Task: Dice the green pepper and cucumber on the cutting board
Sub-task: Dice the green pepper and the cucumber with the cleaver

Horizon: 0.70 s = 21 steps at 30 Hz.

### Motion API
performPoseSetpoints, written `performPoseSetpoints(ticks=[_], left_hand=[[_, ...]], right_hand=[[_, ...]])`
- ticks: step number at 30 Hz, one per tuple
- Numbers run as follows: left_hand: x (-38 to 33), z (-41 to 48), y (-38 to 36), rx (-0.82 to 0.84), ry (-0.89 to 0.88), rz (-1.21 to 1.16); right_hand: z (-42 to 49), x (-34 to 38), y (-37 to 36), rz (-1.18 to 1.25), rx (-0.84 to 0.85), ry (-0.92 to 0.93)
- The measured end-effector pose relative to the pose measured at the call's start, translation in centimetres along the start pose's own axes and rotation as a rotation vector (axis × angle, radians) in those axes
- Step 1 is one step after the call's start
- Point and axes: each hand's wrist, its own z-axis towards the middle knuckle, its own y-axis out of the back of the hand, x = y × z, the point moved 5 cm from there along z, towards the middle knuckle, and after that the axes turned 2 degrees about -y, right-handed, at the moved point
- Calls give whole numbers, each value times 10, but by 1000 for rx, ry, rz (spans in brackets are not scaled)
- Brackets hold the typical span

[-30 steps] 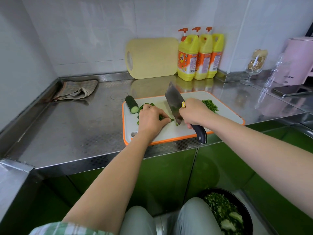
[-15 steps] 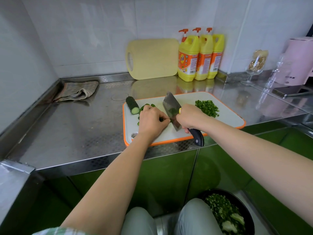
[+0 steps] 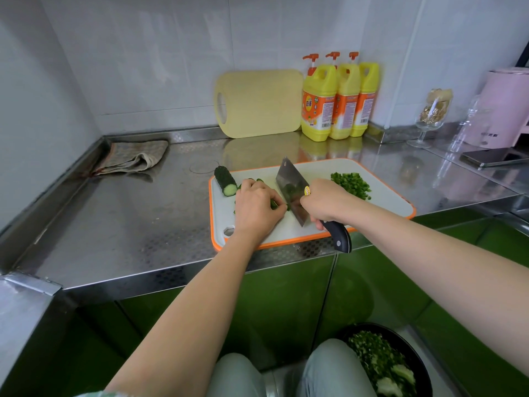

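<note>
A white cutting board with an orange rim (image 3: 383,196) lies on the steel counter. My left hand (image 3: 256,209) curls over cucumber strips (image 3: 274,204) and holds them down; most of them are hidden beneath it. My right hand (image 3: 326,202) grips the black handle of a cleaver (image 3: 290,186), whose blade stands on the board just right of my left fingertips. A cucumber chunk (image 3: 225,181) lies at the board's far left corner. Diced green pepper (image 3: 350,183) is heaped on the board's right side.
A yellow board (image 3: 257,104) and three yellow detergent bottles (image 3: 339,101) stand against the back wall. A folded cloth (image 3: 131,157) lies at the back left. A glass (image 3: 430,116), pink appliance (image 3: 506,107) and phone (image 3: 486,157) sit right. A black bin of scraps (image 3: 383,362) is on the floor.
The cleaver has come down from a raised tilt to the board and moved left against the cucumber strips. My right hand moved off the pepper heap, now uncovered.
</note>
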Motion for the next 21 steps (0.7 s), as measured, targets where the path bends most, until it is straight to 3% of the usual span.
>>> performPoseSetpoints(ticks=[8,16,21], left_hand=[[0,1,0,11,-2,-14],[-3,0,2,-29,-16,22],[-1,0,1,-57,-21,35]], right_hand=[[9,-1,-5,10,16,-23],[12,-6,4,141,-85,28],[3,1,3,50,-14,6]])
